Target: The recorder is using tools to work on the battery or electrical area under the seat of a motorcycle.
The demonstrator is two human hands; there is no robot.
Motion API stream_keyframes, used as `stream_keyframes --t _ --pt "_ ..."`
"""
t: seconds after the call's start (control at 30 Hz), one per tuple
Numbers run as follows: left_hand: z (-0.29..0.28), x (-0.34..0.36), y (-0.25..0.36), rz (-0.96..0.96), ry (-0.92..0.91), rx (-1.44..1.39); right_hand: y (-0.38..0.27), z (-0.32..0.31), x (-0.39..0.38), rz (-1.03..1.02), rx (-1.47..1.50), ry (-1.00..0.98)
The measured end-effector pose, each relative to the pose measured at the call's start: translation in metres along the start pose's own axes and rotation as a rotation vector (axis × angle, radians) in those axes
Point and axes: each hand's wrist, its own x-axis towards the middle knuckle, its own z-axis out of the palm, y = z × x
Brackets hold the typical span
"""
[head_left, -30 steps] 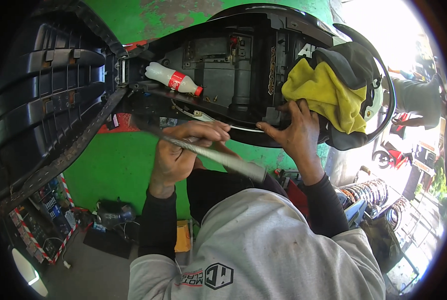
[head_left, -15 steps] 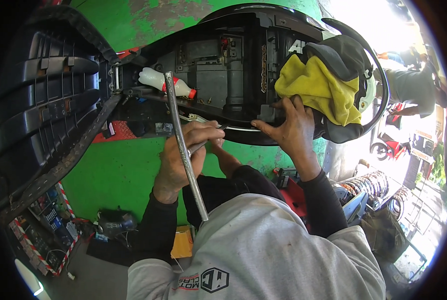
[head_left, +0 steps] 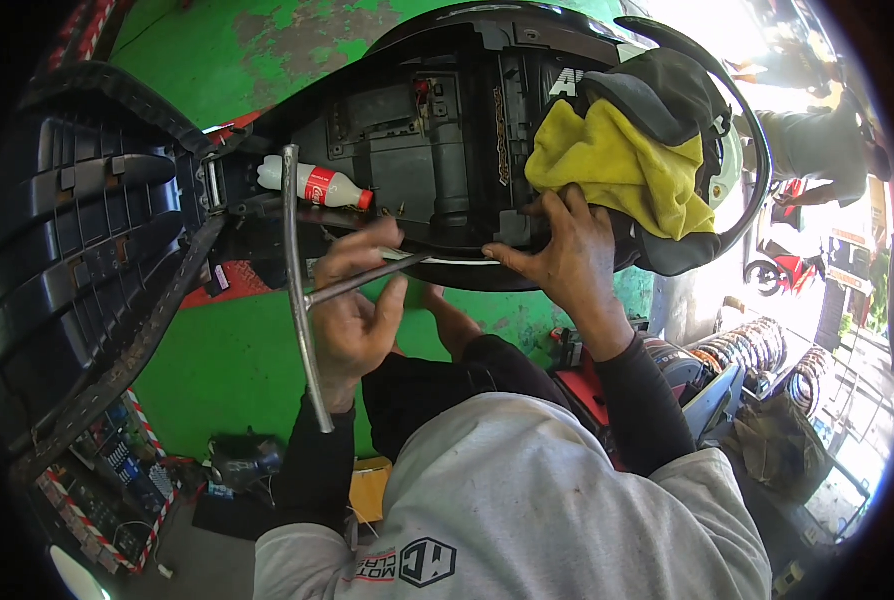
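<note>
A metal T-handle wrench [head_left: 367, 274] points its shaft at the side edge of a scooter body [head_left: 457, 262]. My left hand [head_left: 352, 300] is loosely closed around that shaft, thumb below and fingers above; the long crossbar stands left of the palm. Where the tip meets the scooter, no fastener can be made out. My right hand [head_left: 572, 255] rests on the same edge with its thumb stretched along the rim and its fingers spread. Those fingertips are beside a yellow cloth [head_left: 617, 165], which lies over dark fabric at the scooter's right end.
The raised seat [head_left: 97, 220] leans out at the left. A plastic bottle [head_left: 317, 183] with a red cap lies in the open scooter body, left of a chain [head_left: 502, 135]. A red toolbox [head_left: 587, 390] stands below my right forearm. Another person [head_left: 817, 150] is at the far right.
My left hand has loosened its fingers around the shaft, and the crossbar has shifted left. My right hand keeps its place on the scooter's edge. The view has moved slightly.
</note>
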Motion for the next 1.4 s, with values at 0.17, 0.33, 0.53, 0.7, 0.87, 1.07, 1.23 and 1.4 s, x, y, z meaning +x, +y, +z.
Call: stream_keyframes --t 0.17,0.33,0.53,0.7,0.87,1.07,1.23,1.4 --pt "-0.012 0.012 0.013 -0.011 -0.389 0.152 0.001 -0.001 0.000 0.006 0.009 0.004" --pt "-0.003 -0.006 -0.002 0.054 -0.091 0.165 -0.001 -0.002 0.001 0.018 0.004 -0.009" --pt "-0.014 0.012 0.013 0.043 -0.413 0.292 0.001 -0.001 -0.001 0.030 -0.027 -0.007" --pt "-0.013 -0.005 -0.011 0.080 -0.072 0.256 0.000 -0.001 0.001 0.016 -0.035 0.002" --pt "0.026 0.008 0.009 -0.018 0.035 0.024 0.001 0.001 0.000 0.029 -0.034 -0.015" --pt "-0.017 0.000 -0.006 -0.017 -0.245 0.206 -0.001 -0.001 0.001 0.029 -0.043 -0.017" --pt "-0.008 -0.003 -0.015 0.156 -0.168 0.212 0.000 0.001 0.000 0.036 -0.032 -0.009" --pt "-0.019 0.006 -0.008 -0.049 -0.328 0.160 -0.001 -0.001 0.000 0.035 -0.028 -0.022"
